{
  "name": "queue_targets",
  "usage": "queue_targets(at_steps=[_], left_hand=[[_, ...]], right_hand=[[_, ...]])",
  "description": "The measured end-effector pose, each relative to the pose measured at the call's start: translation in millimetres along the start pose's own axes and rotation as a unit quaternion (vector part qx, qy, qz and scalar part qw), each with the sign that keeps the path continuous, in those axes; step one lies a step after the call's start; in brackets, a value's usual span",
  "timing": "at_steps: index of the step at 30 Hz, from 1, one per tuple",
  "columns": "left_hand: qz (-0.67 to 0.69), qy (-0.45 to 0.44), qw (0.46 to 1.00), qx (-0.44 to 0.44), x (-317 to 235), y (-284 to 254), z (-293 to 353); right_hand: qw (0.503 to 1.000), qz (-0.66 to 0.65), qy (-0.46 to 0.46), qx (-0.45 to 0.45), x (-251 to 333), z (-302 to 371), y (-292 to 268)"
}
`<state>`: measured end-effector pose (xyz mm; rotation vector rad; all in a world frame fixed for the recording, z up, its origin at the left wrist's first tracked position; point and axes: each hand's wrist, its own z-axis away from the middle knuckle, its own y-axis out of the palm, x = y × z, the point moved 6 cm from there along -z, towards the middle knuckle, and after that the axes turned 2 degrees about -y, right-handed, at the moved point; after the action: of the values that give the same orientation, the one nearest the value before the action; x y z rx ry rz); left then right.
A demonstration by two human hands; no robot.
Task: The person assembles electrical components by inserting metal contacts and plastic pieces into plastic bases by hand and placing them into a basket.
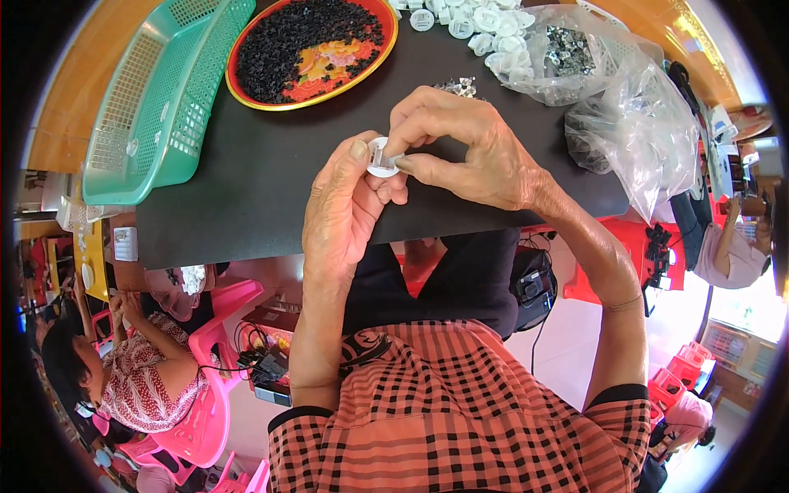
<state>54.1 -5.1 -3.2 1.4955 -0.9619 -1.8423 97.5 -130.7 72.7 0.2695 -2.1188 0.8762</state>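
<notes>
Over the near part of the dark table, my left hand (343,197) holds a small round white plastic piece (381,158) between thumb and fingers, its slotted face turned up. My right hand (468,148) reaches in from the right, thumb and forefinger pinched at the piece's right edge. Whatever may sit between those right fingertips is too small to make out. Just beyond my right hand lies a little heap of shiny metal bits (457,87). Farther back is a pile of similar white plastic pieces (485,23).
A red patterned round tray (386,49) of small black parts stands at the back, beside a green plastic basket (156,156). Clear plastic bags (633,123), one with metal bits, lie at right on the dark table (246,209). Another person (148,370) sits at left on a pink chair.
</notes>
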Motion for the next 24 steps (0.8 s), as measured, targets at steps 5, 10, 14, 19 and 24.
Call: queue_targets(at_steps=[5, 10, 14, 19, 24], left_hand=[[-0.002, 0.001, 1.0, -0.008, 0.2, 0.8, -1.6], [-0.047, 0.022, 0.999, -0.017, -0.6, 1.3, 0.2], [-0.056, 0.018, 0.998, -0.005, -0.6, 3.4, -0.6], [-0.081, 0.003, 0.997, 0.008, 1.0, 1.7, -0.8], [-0.071, -0.007, 0.997, 0.007, 3.1, -0.9, -1.8]], right_hand=[[0.998, 0.054, -0.03, -0.021, 8.0, 5.3, 1.3], [0.984, 0.164, -0.065, -0.021, 16.3, 8.5, 4.6], [0.985, 0.163, -0.057, -0.025, 17.3, 8.9, 4.4], [0.992, 0.113, -0.052, -0.024, 15.4, 4.3, 0.3], [0.988, 0.126, -0.085, -0.002, 12.8, 0.0, -0.5]])
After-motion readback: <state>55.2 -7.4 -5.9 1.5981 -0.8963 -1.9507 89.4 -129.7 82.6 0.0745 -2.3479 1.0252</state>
